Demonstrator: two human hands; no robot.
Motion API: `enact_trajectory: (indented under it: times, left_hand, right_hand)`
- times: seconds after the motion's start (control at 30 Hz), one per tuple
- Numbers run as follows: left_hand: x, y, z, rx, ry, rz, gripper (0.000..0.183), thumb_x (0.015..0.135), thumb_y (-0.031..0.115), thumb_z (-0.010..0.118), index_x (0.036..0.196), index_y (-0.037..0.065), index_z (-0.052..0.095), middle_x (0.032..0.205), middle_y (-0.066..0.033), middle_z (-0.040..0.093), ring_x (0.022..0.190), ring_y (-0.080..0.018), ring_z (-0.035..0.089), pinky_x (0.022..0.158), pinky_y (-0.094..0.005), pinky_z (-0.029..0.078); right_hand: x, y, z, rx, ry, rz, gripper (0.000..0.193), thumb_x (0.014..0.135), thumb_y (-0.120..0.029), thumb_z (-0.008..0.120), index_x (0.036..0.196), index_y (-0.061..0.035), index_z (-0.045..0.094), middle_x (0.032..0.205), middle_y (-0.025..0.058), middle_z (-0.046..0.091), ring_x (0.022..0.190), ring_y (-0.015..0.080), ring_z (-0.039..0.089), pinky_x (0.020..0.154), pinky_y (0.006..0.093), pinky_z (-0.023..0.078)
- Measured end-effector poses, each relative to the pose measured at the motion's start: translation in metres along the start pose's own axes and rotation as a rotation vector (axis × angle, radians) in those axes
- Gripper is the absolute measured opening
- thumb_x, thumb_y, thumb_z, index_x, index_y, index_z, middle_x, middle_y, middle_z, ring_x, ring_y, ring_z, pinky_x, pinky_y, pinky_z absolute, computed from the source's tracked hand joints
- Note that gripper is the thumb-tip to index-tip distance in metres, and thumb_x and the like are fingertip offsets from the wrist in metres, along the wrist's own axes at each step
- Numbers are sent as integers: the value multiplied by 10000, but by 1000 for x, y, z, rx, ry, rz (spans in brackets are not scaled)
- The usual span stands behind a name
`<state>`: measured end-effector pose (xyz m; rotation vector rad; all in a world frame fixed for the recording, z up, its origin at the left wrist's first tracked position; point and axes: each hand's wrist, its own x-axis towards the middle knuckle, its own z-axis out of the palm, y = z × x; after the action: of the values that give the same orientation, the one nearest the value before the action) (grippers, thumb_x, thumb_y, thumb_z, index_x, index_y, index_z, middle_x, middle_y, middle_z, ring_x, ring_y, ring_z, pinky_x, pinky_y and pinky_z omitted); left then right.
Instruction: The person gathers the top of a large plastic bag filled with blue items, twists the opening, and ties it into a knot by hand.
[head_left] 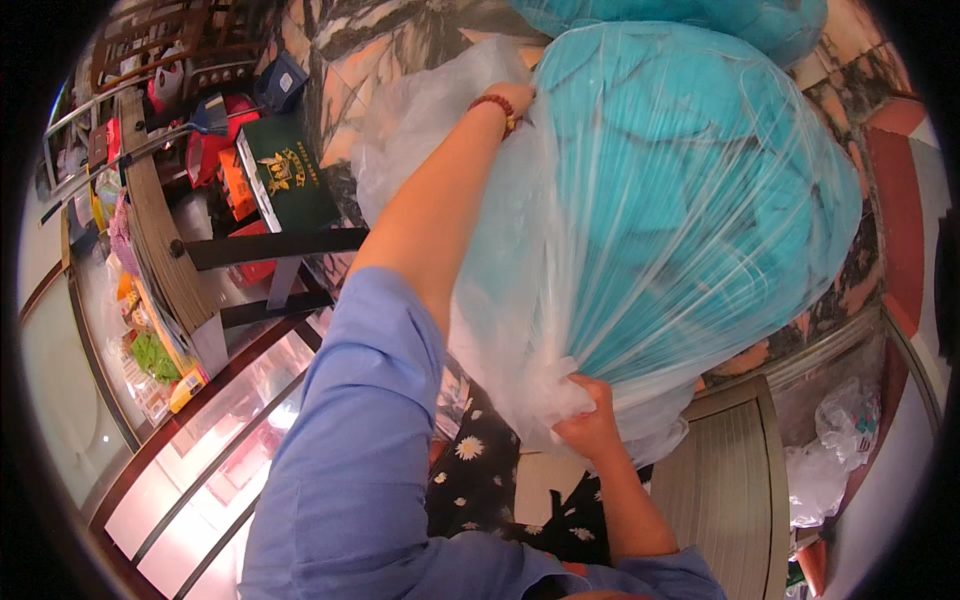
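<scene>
Patterned floor shows behind the plastic bag both hands clutch, left fingertips hidden.

The floor is marbled stone in peach, grey and black. On it, near its right edge, rests a clear plastic bag packed with turquoise contents; just beyond lies a second turquoise-filled bag.

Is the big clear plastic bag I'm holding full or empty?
Mostly full: turquoise contents bulge inside the big clear plastic bag, stretching its film into taut creases.
</scene>
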<state>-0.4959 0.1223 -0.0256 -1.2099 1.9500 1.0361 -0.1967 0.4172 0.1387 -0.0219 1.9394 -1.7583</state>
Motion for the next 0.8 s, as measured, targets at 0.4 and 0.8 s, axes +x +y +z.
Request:
enact_trajectory:
  times: [0.4,0.8]
  left_hand:
    - [56,-29,-49,-450,-61,459,236,861,121,568,1031,-8,668,1025,-120,697,930,-264,669,810,-367,521]
    - [-164,42,19,361,-471,691,234,867,178,538,935,-1,673,965,-110,676,718,-203,590,580,-367,473]
  right_hand:
    - [-123,29,64,-112,-202,217,344,568,-247,674,844,-40,682,935,136,682,871,344,640,712,441,516]
    - [-198,139,248,-536,-973,438,265,637,-191,647,835,-33,726,895,196,688,859,356,664,774,450,523]
